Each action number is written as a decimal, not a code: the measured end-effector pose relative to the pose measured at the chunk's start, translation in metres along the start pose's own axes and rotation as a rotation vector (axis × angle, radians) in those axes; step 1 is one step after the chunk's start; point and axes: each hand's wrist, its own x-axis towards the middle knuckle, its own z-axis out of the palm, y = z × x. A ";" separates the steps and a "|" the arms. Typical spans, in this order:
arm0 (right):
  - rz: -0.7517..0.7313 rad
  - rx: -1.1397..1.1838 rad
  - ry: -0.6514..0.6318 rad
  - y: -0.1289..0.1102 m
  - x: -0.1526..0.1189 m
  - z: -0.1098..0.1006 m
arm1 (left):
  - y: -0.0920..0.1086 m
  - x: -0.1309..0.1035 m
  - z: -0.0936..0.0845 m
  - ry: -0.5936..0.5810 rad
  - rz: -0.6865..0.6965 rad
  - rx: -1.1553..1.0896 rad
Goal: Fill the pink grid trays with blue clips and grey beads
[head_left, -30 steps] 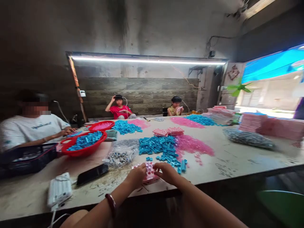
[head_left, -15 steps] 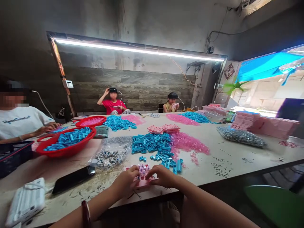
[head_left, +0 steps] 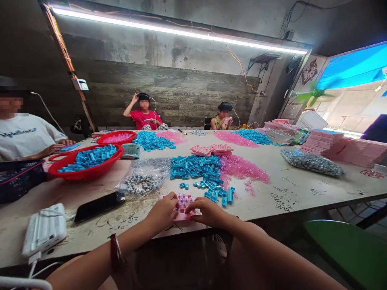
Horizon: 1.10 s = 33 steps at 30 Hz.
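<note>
Close to the table's front edge lies a pink tray (head_left: 184, 215) with rows of small clear and pinkish pieces in it. My left hand (head_left: 163, 210) is closed at the tray's left side, its fingertips over the pieces. On the right side my right hand (head_left: 208, 211) grips the tray's edge, thumb below and fingers curled on top. Whether a small piece sits between the left fingertips cannot be made out. Just beyond the tray are loose blue pieces (head_left: 195, 166), a heap of pink translucent bits (head_left: 244, 171) and a clear bag of small beads (head_left: 142, 181).
Red baskets (head_left: 87, 174), a black phone (head_left: 98, 206) and a white power bank (head_left: 45, 229) are on the left. A bead bag (head_left: 311, 163) and pink stacks (head_left: 322, 143) stand right. Three people sit around the table; a green stool (head_left: 347, 249) is at lower right.
The view has tilted downward, so the table items and lamp appear higher. Both hands remain at the pink tray, with only slight finger movement.
</note>
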 end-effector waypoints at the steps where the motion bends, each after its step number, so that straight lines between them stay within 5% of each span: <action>1: 0.001 -0.007 0.001 0.000 0.000 0.000 | 0.000 0.001 0.000 -0.004 0.012 0.026; 13: 0.010 -0.041 0.051 -0.005 0.000 0.006 | -0.003 0.003 -0.006 0.011 0.117 0.081; 25: -0.064 0.053 0.412 -0.016 0.014 0.018 | -0.010 0.003 -0.007 0.012 0.069 0.075; 33: 0.005 0.076 0.359 -0.018 0.018 0.029 | -0.012 0.004 -0.005 0.017 0.059 0.037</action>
